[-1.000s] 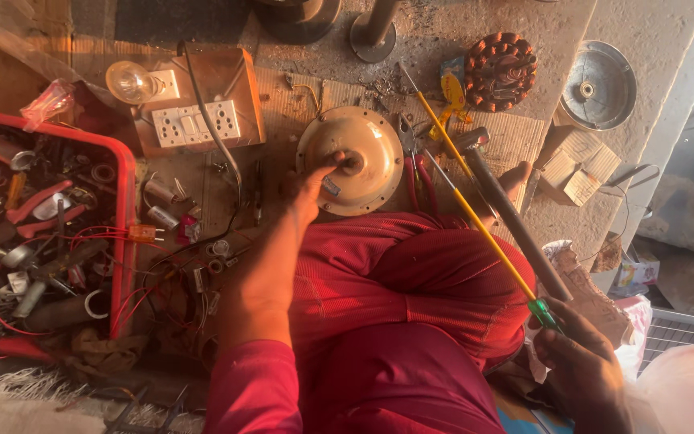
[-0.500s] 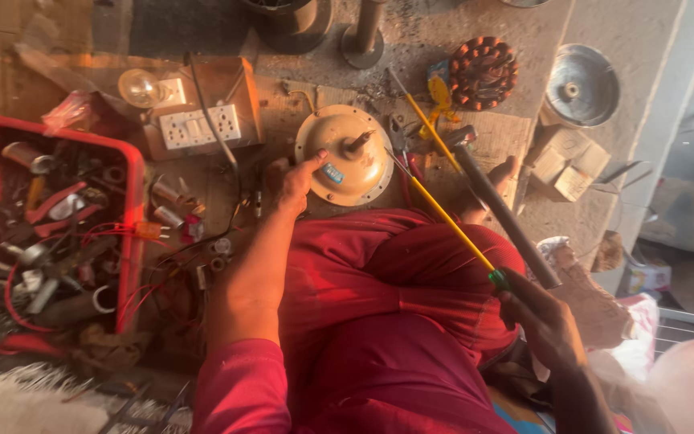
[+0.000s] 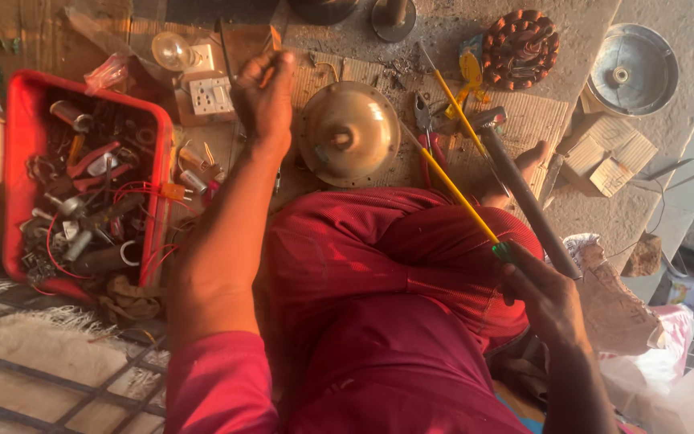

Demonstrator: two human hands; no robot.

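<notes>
1. The red tray is sitting at the floor's left edge, keeping spare parts in reach.
2. The left hand, earlier gripping the brass dome, is now lifting clear; whether its grip is holding anything I cannot tell.
3. The right hand is gripping the yellow screwdriver, angled toward the dome.

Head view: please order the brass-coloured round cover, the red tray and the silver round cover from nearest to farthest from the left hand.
From the left hand:
1. Brass-coloured round cover, just to its right, in front of the knees.
2. Red tray of parts, away on its left.
3. Silver round cover, at the far right on the concrete ledge.
</notes>
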